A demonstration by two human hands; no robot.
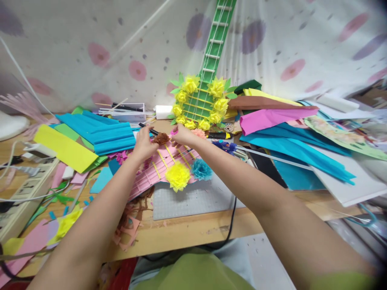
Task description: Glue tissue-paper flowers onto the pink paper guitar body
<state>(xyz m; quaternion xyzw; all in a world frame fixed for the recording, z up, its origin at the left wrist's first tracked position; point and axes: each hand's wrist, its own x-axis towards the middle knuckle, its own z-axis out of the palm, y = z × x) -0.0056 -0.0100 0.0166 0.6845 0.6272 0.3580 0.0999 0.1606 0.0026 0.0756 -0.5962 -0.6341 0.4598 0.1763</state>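
My left hand [145, 141] reaches the far side of a pink paper guitar [142, 180], its fingers closed at the edge of a brown paper flower [161, 139]. Just to the right, my right hand [183, 136] pinches a small bright-pink paper flower [173, 132], mostly hidden by the fingers. A yellow paper flower [178, 176] and a blue paper flower [202, 169] sit on the guitar's near side. Beyond the right hand shows a coral flower [199, 133]. Magenta flowers [120, 157] lie left of my left hand. Yellow strips and pale strings cross the guitar.
A green paper guitar [199, 102] ringed with yellow flowers leans against the curtain. Crepe paper sheets [111, 137] lie left, more folded paper [272, 121] right. A glue gun [223, 146] lies by my right forearm. A grey cutting mat [193, 205], brown scraps [128, 225] and a power strip [27, 193] are nearby.
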